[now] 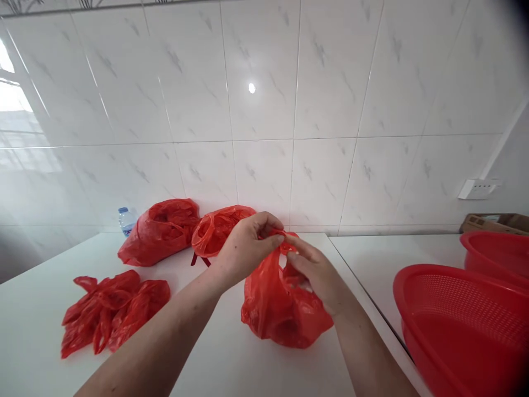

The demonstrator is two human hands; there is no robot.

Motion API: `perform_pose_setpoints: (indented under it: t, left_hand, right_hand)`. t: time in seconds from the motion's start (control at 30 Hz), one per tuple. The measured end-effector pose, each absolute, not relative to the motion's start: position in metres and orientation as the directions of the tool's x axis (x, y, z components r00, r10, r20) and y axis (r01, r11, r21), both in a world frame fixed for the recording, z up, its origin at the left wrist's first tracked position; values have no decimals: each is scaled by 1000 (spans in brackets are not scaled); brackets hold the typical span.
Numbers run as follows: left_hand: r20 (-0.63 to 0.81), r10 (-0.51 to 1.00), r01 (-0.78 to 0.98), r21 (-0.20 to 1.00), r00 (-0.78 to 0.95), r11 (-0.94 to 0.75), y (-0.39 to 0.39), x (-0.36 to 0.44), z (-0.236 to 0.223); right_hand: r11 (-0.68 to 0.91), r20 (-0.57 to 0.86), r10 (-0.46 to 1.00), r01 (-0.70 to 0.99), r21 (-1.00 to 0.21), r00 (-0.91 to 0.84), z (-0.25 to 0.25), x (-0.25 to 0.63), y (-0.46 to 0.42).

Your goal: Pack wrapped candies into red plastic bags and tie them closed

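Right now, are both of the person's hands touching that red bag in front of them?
Touching. In the head view, the left hand pinches the top of the red bag, and the right hand grips its neck.

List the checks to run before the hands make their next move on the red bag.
1. Left hand pinches the handles of the red plastic bag: ok.
2. Right hand on the bag's neck: ok.
3. Bag resting on the white table: ok.
4. Bag's contents: cannot tell.
5. Red colander apart from the bag: ok.
6. Knot finished: cannot tell.
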State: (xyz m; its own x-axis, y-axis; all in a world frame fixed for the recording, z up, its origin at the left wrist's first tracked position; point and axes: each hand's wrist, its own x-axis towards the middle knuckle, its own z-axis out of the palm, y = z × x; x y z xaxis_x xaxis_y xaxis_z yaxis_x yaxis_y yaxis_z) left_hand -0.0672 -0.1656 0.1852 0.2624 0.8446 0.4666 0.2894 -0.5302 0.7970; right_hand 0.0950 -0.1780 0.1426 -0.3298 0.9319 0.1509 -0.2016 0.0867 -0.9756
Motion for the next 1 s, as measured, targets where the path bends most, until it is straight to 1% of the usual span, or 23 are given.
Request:
perform_pose_setpoints:
  t: [0.07,0.13,0.2,0.27,0.3,0.37,0.43,0.5,0.6,0.67,0.73,0.83,0.9,1.0]
  left_hand:
    - [451,823,234,808,345,-541,-171,-61,182]
    - [483,800,236,782,355,-577,-175,-58,177]
    - [579,756,318,686,306,-654,-177,-59,171]
    - [645,686,413,554,335,-723,-177,-63,164]
    - [643,659,445,495,390,-747,-176,-65,160]
    - [589,628,485,406,509,-774,-173,-68,151]
    - [551,629,517,367,549,-773,-169,-71,143]
    - [546,662,540,394,513,-743,-164,-72,135]
    - [542,753,541,532,374,-652,-156,-73,124]
    - [537,799,508,626,268,-591,-152,-73,118]
    - [526,826,459,694,201,-554,-149,-73,114]
    - [463,857,407,754,227,-515,-148,-73,109]
    - [423,874,420,766,240,-486,-149,-72,108]
    - [418,881,460,752,223,-473,-152,-71,107]
  right_hand:
    - [75,136,894,-157,-985,-427,141,89,-178]
    - [81,127,907,-130,-988,-402,135,85,-173]
    - [77,112,944,-122,-990,-310,129,83,-166]
    - [71,104,962,-137,-988,-254,124,84,-161]
    - [66,100,966,-149,-987,-240,123,85,-159]
    - [58,92,970,-154,-986,-226,123,87,-159]
    - [70,100,969,-138,-988,-224,121,89,-158]
    - [100,123,963,-106,-989,-238,118,90,-157]
    - [142,170,944,-117,-983,-282,114,93,-154]
    - [159,206,925,-167,-973,-319,112,96,-153]
    - [162,216,916,-181,-970,-337,111,98,-153]
    - [178,191,914,-68,-982,-358,110,99,-153]
    - [225,203,917,26,-974,-344,106,97,-150]
    - [286,247,949,210,-935,-194,99,94,-144]
